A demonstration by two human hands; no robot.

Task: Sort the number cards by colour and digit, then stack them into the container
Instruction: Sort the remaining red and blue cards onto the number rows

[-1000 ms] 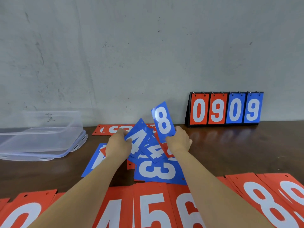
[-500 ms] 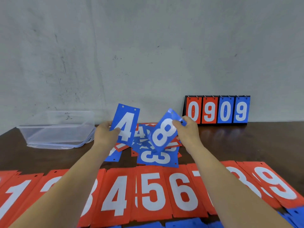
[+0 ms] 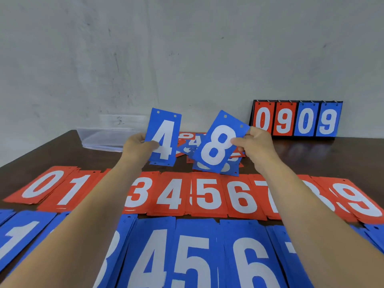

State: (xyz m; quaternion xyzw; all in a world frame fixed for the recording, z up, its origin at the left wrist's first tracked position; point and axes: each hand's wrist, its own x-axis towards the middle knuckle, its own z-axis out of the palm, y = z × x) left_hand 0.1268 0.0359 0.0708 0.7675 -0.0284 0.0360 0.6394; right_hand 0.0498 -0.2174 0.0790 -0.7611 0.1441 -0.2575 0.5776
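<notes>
Hands are raised over the table (image 3: 311, 154), a blue 4 card (image 3: 164, 138) pinched in the left hand (image 3: 138, 145) and a blue 8 card (image 3: 220, 144) in the right hand (image 3: 257, 142), each best laid squarely (digit up) on its pile in the blue row (image 3: 187, 256).

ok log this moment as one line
left hand holds blue 4 card | right hand holds blue 8 card | unsorted pile behind them

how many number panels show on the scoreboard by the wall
4, left to right on the scoreboard: red 0 panel, red 9 panel, blue 0 panel, blue 9 panel. Others may hang hidden behind them.
</notes>
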